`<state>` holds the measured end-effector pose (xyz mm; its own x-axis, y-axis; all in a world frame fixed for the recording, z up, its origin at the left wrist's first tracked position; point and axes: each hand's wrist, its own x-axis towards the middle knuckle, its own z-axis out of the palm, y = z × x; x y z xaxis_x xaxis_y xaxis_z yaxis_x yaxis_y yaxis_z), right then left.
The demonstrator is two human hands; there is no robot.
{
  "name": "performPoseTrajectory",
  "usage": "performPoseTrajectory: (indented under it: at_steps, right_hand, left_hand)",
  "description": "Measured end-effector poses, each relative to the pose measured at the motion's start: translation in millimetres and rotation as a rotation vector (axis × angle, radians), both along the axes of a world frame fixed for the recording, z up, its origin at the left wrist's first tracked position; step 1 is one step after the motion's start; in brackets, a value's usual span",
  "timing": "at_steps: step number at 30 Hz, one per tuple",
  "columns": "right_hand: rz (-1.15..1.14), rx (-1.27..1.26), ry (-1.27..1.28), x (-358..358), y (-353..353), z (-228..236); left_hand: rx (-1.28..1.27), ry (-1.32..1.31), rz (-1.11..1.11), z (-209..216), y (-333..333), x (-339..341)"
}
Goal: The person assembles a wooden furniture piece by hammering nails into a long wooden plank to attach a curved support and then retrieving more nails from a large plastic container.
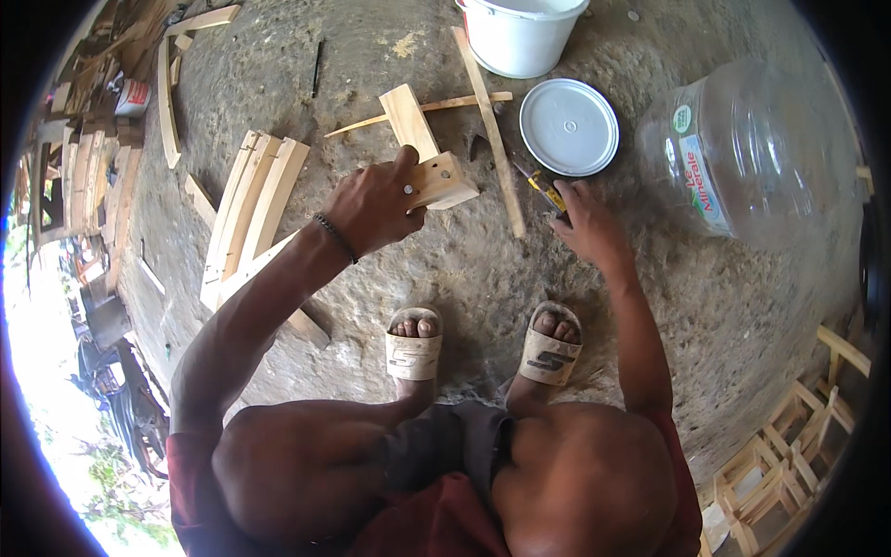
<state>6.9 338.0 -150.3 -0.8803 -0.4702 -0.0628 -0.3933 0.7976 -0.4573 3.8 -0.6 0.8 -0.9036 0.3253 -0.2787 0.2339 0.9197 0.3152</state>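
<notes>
My left hand point(374, 206) grips a joined wooden piece point(429, 158), a light plank fixed to a short block, and holds it just above the rough ground. My right hand point(588, 226) reaches down to a yellow-handled tool point(546, 190) lying on the ground and closes around its near end. A long thin wooden strip point(490, 121) lies on the ground between the two hands. My feet in pale sandals point(414, 348) are planted right below.
A white round lid point(569, 126) and a white bucket point(520, 35) sit ahead. A big clear plastic water jug point(742, 153) lies at right. Stacked wooden slats point(249, 209) lie at left, more timber scraps at far left, small wooden frames point(789, 446) at lower right.
</notes>
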Motion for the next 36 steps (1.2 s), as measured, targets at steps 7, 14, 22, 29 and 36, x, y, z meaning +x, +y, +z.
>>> performPoseTrajectory:
  at_steps: [7,14,22,29,36]
  right_hand:
    - [-0.109,0.236,-0.177,-14.0,-32.9,17.8]
    - [-0.077,0.358,0.038,10.2,28.8,60.7]
    - [-0.368,0.162,-0.13,96.6,93.5,127.4]
    - [-0.912,-0.438,0.025,135.3,114.1,160.3]
    - [-0.526,-1.011,-0.137,98.8,51.9,264.8]
  left_hand:
    - [-0.06,-0.021,0.007,5.5,3.0,1.5]
    - [-0.02,-0.017,-0.019,0.4,3.0,-2.3]
    - [-0.041,-0.016,-0.028,5.3,1.3,-0.5]
    - [-0.015,-0.024,-0.035,0.4,2.5,-0.8]
    - [-0.046,-0.021,-0.009,7.1,-0.5,1.7]
